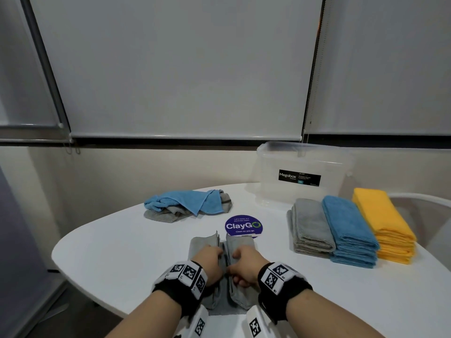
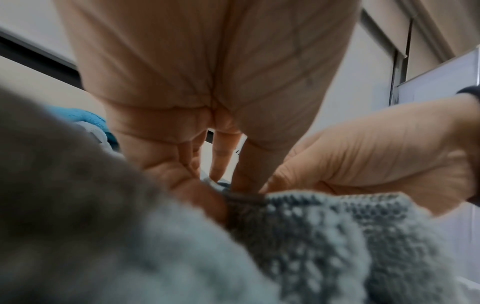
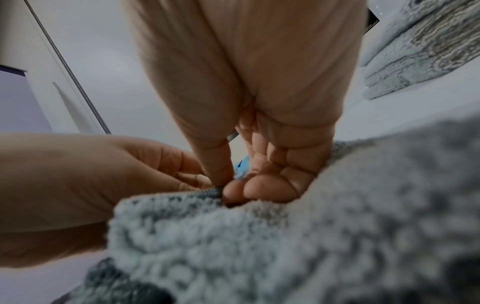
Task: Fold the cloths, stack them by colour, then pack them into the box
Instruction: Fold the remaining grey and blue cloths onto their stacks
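Pale roller blinds [image 1: 185,69] cover the far wall behind a white rounded table [image 1: 109,252]. At the table's near edge lies a grey cloth [image 1: 240,247], its two side parts drawn in toward a middle seam. The left hand [image 1: 210,261] and the right hand [image 1: 245,263] meet at that seam, each wrist wearing a black band with black-and-white marker tiles. In the left wrist view the left hand's thumb and curled fingers [image 2: 187,185] pinch a dark hemmed edge of the cloth, and the right hand sits just beside them. In the right wrist view the right hand's thumb comes down against its curled fingertips [image 3: 249,189], pinching the same kind of dark edge. To the far left sits a loose heap of blue and grey cloths [image 1: 188,203], not folded. Between that heap and the grey cloth a round purple sticker [image 1: 242,226] reading "ClayGO" lies on the table, just beyond the cloth's far edge. On the right stand three folded stacks side by side: a grey stack [image 1: 310,228], a blue stack [image 1: 349,230] and a yellow stack [image 1: 383,223], touching one another. Behind them, at the far right, stands a clear plastic box [image 1: 302,172] with a black "Megabox" label.
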A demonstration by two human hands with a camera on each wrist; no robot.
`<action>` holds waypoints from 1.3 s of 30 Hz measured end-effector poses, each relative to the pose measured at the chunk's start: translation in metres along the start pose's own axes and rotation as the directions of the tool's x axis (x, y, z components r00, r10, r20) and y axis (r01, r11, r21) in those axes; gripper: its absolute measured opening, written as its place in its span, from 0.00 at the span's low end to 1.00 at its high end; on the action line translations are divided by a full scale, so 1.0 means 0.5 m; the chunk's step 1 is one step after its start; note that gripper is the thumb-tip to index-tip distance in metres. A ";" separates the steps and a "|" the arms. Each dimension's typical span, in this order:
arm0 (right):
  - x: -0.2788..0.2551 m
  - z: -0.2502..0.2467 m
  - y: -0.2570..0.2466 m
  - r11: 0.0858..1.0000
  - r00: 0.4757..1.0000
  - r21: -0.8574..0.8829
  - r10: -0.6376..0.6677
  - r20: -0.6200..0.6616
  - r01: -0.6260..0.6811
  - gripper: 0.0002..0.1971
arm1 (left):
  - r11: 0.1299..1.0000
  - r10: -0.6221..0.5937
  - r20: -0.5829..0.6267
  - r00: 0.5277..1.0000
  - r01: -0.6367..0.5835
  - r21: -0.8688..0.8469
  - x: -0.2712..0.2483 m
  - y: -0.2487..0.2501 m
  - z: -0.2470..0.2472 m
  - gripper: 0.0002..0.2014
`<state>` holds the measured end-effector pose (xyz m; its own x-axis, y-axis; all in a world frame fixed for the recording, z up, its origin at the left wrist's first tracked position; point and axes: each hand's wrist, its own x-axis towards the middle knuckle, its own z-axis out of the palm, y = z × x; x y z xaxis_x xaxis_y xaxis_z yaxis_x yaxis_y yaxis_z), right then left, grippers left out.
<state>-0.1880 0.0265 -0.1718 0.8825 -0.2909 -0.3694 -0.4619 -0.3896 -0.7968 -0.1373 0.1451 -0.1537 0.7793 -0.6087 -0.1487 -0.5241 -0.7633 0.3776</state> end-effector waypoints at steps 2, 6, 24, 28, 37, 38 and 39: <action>0.000 0.002 -0.001 1.000 1.000 -0.021 -0.004 0.003 0.004 0.13 | 1.000 0.013 -0.014 1.000 -0.014 -0.028 0.000 0.000 0.003 0.20; 0.001 0.005 -0.004 0.996 0.999 -0.093 -0.014 0.041 0.018 0.09 | 0.995 -0.029 -0.047 0.998 0.025 -0.096 -0.005 0.005 0.001 0.27; -0.052 -0.109 0.013 0.445 0.973 -0.868 -0.170 0.158 0.219 0.14 | 0.963 0.139 0.079 0.987 -0.153 0.223 -0.014 0.014 0.021 0.17; -0.064 -0.125 0.020 0.460 0.955 -0.838 -0.177 0.236 0.293 0.11 | 0.923 0.169 0.026 0.985 -0.167 0.346 0.001 -0.003 0.004 0.14; -0.024 -0.120 0.039 0.350 0.916 -0.925 -0.402 -0.006 0.147 0.15 | 0.890 -0.043 -0.059 0.997 0.065 0.451 0.016 -0.021 0.003 0.14; -0.018 -0.120 0.039 0.334 0.916 -0.932 -0.402 -0.005 0.141 0.14 | 0.897 -0.048 -0.061 0.997 0.070 0.436 0.016 -0.024 0.004 0.14; -0.012 -0.121 0.040 0.314 0.918 -0.939 -0.397 0.006 0.142 0.13 | 0.904 -0.050 -0.066 0.997 0.074 0.421 0.018 -0.029 0.005 0.14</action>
<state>-0.2078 -0.0326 -0.1566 0.9939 -0.1069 -0.0251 -0.1022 -0.9840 0.1457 -0.1238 0.1500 -0.1629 0.8258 -0.5538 -0.1066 -0.5610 -0.8260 -0.0548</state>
